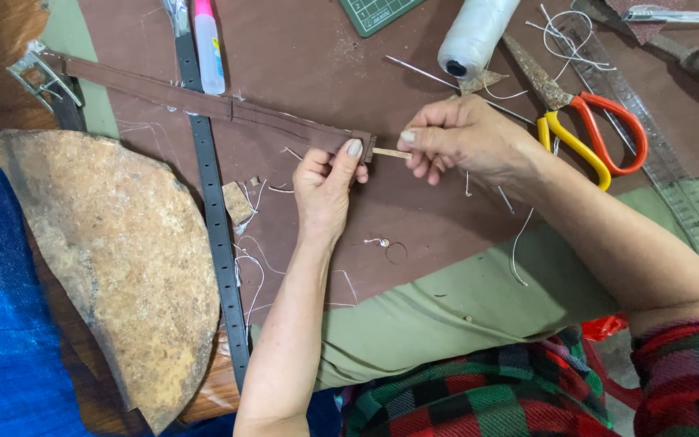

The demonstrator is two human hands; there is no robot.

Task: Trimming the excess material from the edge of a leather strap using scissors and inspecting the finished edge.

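My left hand pinches the end of the brown strap. My right hand fingers hold a little stick against it. Scissors lie nearby.

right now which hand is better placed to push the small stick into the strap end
Right. The right hand already pinches the stick, its tip at the strap end, while the left hand pins that end down.

Around the strap we list: buckle at its left end, glue bottle behind, scissors and thread spool to its right.
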